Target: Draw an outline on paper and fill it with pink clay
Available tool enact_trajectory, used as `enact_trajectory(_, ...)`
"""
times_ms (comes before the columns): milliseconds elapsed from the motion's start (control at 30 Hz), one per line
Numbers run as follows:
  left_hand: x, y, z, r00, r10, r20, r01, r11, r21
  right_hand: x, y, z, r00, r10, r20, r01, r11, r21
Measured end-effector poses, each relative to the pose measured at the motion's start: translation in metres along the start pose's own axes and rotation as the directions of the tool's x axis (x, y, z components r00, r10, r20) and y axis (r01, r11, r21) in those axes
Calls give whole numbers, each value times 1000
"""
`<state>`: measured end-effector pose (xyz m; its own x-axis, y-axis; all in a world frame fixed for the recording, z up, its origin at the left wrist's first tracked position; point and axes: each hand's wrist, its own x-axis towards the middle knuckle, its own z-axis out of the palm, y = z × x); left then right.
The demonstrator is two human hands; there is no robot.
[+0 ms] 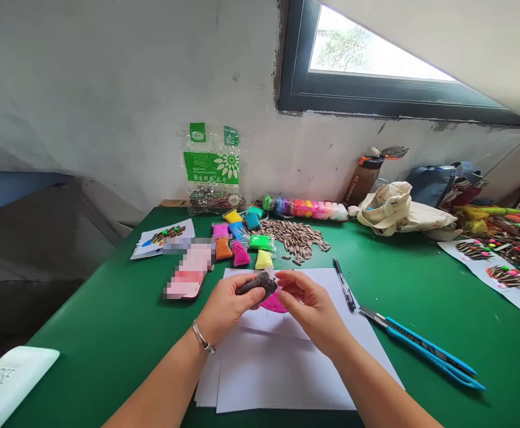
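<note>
My left hand (230, 300) is closed around a small black clay packet (258, 285) in clear plastic, held above the paper. Just beside the packet's top end, my right hand (306, 303) has its fingers curved and apart; whether a fingertip touches the wrapper is hard to see. Under both hands lies a folded white sheet (281, 326) bearing a flat pink clay shape (274, 302), partly hidden by my fingers. Larger white sheets (286, 380) are stacked beneath it on the green table.
Colourful clay packets (240, 254) and loose sunflower seeds (298, 238) lie beyond my hands. At right are a pen (344, 285) and a blue cutter (424, 348). A phone (191, 270) and a seed-decorated card (164, 238) lie left. A bottle (364, 178) stands behind.
</note>
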<state>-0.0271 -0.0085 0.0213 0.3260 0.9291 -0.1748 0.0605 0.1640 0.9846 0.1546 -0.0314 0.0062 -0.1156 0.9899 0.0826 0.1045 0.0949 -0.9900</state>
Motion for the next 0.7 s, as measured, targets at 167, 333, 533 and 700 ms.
enact_trajectory(167,1,-1,3,1000,-14,13,13,995,101,6,6,-1,996,78,48,-80,996,48)
enact_trajectory(333,2,-3,6,999,-16,28,10,980,201,11,7,-7,988,136,80,-143,985,95)
enact_trajectory(533,3,-5,8,998,-15,-54,29,963,269,8,8,-8,990,-137,-14,126,943,-309)
enact_trajectory(700,3,-2,7,996,-44,-73,55,988,144,7,9,-10,986,-158,49,165,950,-265)
